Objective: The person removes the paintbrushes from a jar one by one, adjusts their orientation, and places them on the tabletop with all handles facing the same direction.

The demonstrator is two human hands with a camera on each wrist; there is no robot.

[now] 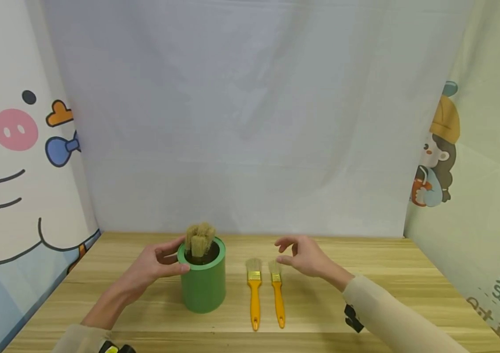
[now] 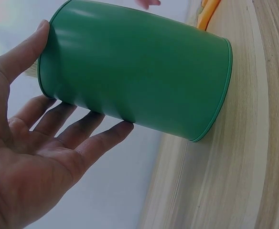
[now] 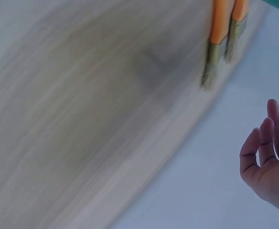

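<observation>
A light wood-grain surface (image 1: 408, 274) is backed by a hanging pale fabric backdrop (image 1: 250, 122). A green cylindrical container (image 1: 203, 289) is stood upright on it, with tan brush heads (image 1: 199, 240) exposed above the rim. The container is held near its rim by the left grip (image 1: 154, 262), thumb and fingers being set on opposite sides.

To its right, a wider flat paintbrush with a yellow-orange handle (image 1: 254, 294) and a narrower flat paintbrush with a yellow-orange handle (image 1: 278, 294) are laid side by side, bristles pointed toward the backdrop. Nothing is held in the right grip (image 1: 304, 257); its thumb and fingers are parted. The narrower paintbrush is judged nearest to it, lying below and leftward, bristle end closest; contact cannot be confirmed.
</observation>
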